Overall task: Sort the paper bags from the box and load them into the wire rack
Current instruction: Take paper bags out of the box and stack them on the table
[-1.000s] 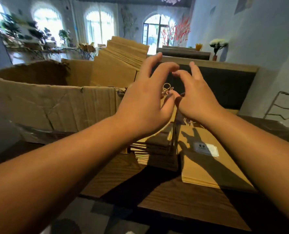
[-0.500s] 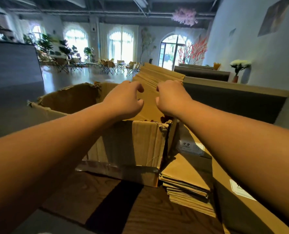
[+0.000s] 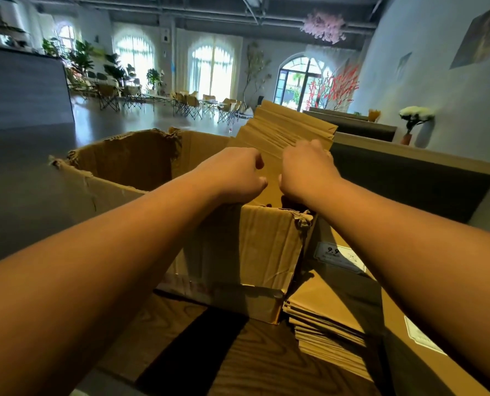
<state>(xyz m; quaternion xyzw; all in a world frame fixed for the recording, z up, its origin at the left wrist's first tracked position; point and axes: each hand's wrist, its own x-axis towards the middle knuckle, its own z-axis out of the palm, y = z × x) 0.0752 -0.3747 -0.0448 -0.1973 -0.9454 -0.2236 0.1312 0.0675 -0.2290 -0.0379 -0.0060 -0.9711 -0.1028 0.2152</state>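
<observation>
bags [image 3: 284, 132] stand as a tight bundle on edge in the right end of the box [image 3: 246, 252], tops fanned above the rim. flat kraft paper, one is light and floppy, the pack is dense and fairly heavy, smooth faces likely slide on each other, edges crease easily. best hold I judge: pinch a slice of the bundle low on both sides, not by the top edges

my left hand [image 3: 235, 175] is curled on the near face of the bundle, thumb side toward the gap. my right hand [image 3: 306, 170] has fingers hooked over into the bags, tips blurred, so how many it has I cannot tell

more bags lie flat in stacks [image 3: 332, 315] on the tabletop [image 3: 255, 364] right of the box. rack not in view
</observation>
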